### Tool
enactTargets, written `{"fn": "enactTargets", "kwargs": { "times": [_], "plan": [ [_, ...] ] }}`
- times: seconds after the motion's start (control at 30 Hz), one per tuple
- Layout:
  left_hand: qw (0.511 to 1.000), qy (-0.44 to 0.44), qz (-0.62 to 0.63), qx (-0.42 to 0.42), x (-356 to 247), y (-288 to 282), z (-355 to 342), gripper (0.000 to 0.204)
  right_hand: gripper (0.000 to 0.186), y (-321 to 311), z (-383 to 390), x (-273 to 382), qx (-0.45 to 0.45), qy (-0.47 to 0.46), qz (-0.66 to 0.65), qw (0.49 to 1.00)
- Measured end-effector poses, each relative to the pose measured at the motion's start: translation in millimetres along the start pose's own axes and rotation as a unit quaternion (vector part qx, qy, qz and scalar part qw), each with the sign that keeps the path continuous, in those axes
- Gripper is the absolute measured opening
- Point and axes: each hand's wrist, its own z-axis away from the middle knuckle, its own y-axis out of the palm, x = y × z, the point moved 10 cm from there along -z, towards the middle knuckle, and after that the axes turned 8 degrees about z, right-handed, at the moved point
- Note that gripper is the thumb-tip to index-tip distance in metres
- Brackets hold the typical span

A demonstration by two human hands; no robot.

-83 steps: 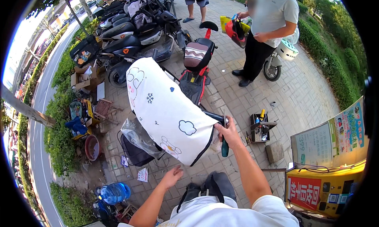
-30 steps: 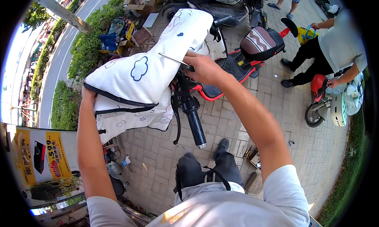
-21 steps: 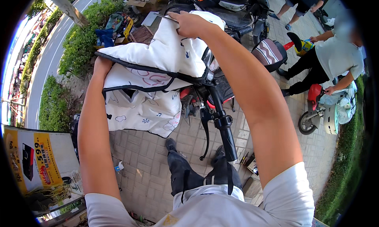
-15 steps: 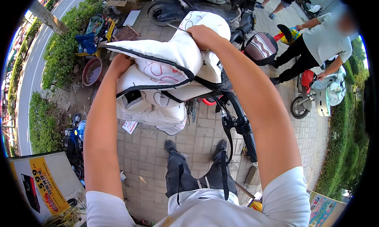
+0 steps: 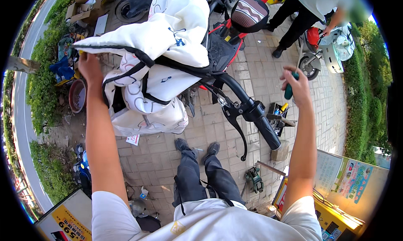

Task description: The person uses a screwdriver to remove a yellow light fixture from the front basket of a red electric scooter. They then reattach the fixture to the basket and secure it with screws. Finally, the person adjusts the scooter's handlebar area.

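A white padded windshield cover (image 5: pixel 142 39) with black edging hangs over the front of a scooter, its flap lifted. My left hand (image 5: pixel 89 67) grips the flap's outer corner from below; its fingertips are partly hidden under the cloth. Out to the right, well apart from the scooter, my right hand (image 5: pixel 297 88) is closed round a screwdriver (image 5: pixel 289 91) with a green handle. Between my arms juts the black handlebar grip (image 5: pixel 266 130), with its brake lever (image 5: pixel 239 136) below.
A person (image 5: pixel 315 6) stands at the far right beside another scooter (image 5: pixel 312 62). A tool tray (image 5: pixel 279 115) and a stone block (image 5: pixel 280 151) lie on the paving under my right arm. At left are a reddish basin (image 5: pixel 77 96) and a cardboard box (image 5: pixel 84 8).
My right hand has left the cover and swung far right with the screwdriver. My left hand has moved outward with the flap's corner. The view has turned to the right.
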Motion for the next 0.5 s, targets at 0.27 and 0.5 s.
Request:
{"fn": "enactTargets", "kwargs": {
  "times": [0.27,0.5],
  "plan": [
    [0.814,0.183,-0.239,0.496,-94,35,402,0.041,0.021,139,258,-309,0.056,0.390,-0.211,0.895],
    [0.659,0.174,-0.521,0.513,132,82,340,0.022,0.029,175,221,-220,0.220,0.281,-0.144,0.923]
  ]
}}
